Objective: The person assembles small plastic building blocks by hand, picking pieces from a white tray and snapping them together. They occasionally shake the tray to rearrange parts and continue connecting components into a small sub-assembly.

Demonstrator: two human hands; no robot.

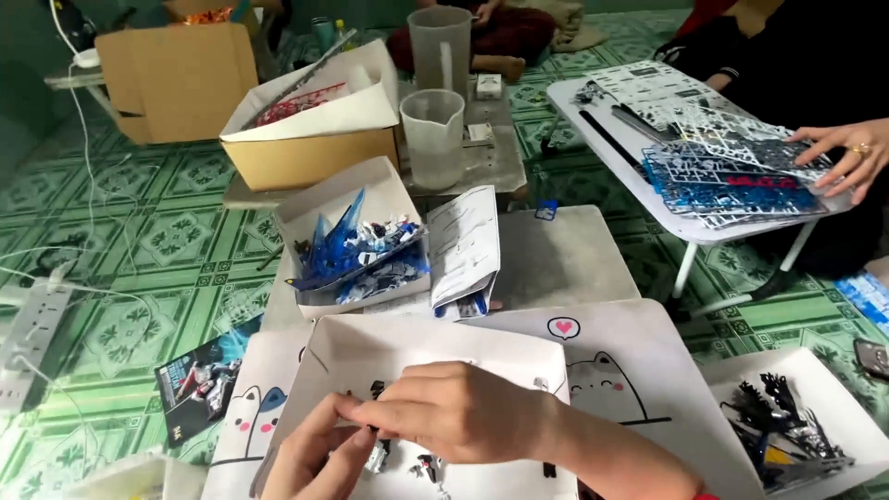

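Both hands are low over the white tray [333,356] on the near bench: right hand [458,412] pinching a tiny dark part [372,431] against the left hand's [310,458] fingertips, probably so loose bits fall into the tray. Further back sits a box of blue parts [356,245], two jugs [433,139], green tiled floor [139,241]. Far right, another person's hand [847,153] presses down plastic frames.

Lighting: soft, even daylight with a greenish cast off the tiled floor [139,241]. Shadows: faint, short, under the white folding surface [593,139]. Glare: mild sheen on the two clear jugs [435,130]. Focus: centre fairly sharp; hands at the bottom edge slightly blurred. Distortion: wide-angle stretching toward the corners.
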